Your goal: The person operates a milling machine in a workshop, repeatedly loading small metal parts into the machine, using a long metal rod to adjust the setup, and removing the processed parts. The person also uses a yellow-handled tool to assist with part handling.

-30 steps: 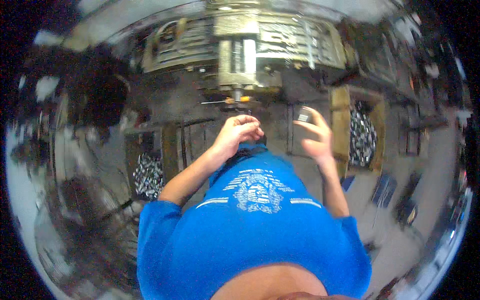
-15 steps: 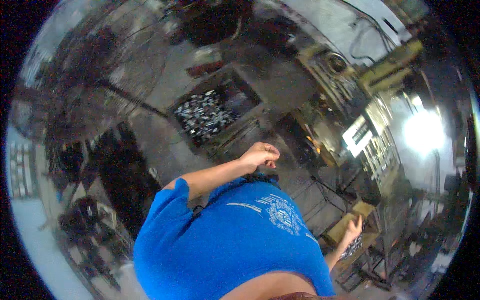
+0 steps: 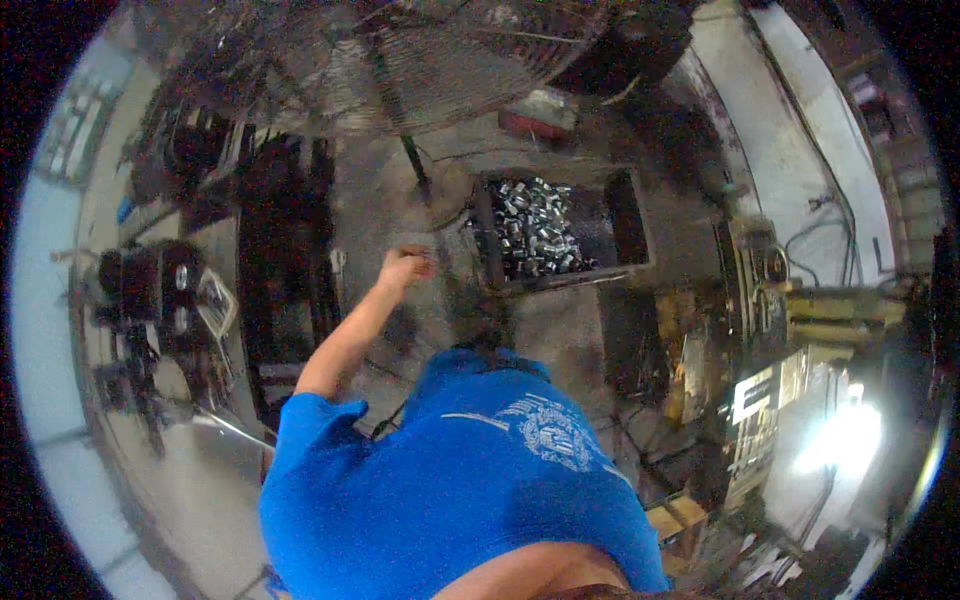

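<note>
My left hand (image 3: 408,266) is held out ahead of me above the floor, fingers curled inward. Whether something small sits inside them is hidden. To its right is a dark, shallow metal tray (image 3: 570,286), which the hand does not touch. Short shiny metal pieces (image 3: 538,232) are heaped over the left part of the tray, and its right part shows a dark bottom. My right hand is out of sight, past the right side of my blue shirt (image 3: 470,480).
A large round fan guard (image 3: 430,75) spreads across the top, on a dark pole (image 3: 413,160). A reddish box (image 3: 532,124) lies beyond the tray. Machinery (image 3: 765,265) and a wooden box (image 3: 676,520) stand at right. A cluttered bench (image 3: 205,440) is at left.
My view has turned left, so the tray and machines shift rightward. My left hand has swung from before my waist out to the left. My right hand, earlier at the wooden box, has left the view.
</note>
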Motion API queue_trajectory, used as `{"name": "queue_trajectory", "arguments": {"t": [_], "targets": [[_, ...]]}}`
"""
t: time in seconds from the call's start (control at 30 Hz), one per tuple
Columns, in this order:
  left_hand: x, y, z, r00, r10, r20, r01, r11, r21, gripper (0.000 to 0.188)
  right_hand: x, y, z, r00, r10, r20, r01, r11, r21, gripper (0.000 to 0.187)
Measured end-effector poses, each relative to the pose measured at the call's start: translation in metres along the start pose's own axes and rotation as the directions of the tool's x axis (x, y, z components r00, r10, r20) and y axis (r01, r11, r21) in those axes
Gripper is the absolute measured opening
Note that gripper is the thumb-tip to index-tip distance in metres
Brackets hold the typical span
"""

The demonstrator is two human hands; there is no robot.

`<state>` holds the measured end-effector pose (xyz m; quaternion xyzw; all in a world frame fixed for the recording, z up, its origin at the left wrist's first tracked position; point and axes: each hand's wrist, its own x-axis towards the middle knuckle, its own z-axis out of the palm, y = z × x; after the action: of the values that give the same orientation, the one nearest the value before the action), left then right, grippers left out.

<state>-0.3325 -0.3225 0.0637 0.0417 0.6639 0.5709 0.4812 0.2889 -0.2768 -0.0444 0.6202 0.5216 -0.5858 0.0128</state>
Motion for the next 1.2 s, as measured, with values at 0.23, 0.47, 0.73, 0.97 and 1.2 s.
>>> {"name": "queue_trajectory", "arguments": {"t": [0.23, 0.47, 0.73, 0.97, 1.2], "targets": [[0.004, -0.059, -0.118, 0.991, -0.044, -0.127, 0.041, 0.999, -0.027, 0.027, 0.023, -0.08, -0.013, 0.998, 0.061, 0.008, -0.061, 0.962, 0.265, 0.026], [0.055, -0.003, -0.153, 0.942, 0.06, -0.331, 0.006, 0.981, 0.196, 0.021, 0.025, -0.098, 0.016, 0.991, 0.13, -0.022, -0.118, 0.951, 0.284, 0.028], [0.227, 0.093, -0.225, 0.922, 0.347, -0.169, -0.32, 0.932, 0.17, 0.018, 0.019, -0.077, 0.146, 0.966, 0.253, -0.047, -0.257, 0.959, -0.121, 0.03], [0.367, 0.1, -0.301, 0.914, 0.316, 0.255, -0.316, 0.158, 0.935, 0.035, -0.009, -0.148, 0.268, 0.989, -0.082, -0.122, 0.06, 0.982, -0.178, 0.033], [0.381, 0.139, -0.29, 0.918, 0.34, 0.204, -0.307, 0.282, 0.909, 0.035, -0.014, -0.247, 0.319, 0.942, 0.189, -0.276, 0.018, 0.795, 0.606, 0.022]]}}
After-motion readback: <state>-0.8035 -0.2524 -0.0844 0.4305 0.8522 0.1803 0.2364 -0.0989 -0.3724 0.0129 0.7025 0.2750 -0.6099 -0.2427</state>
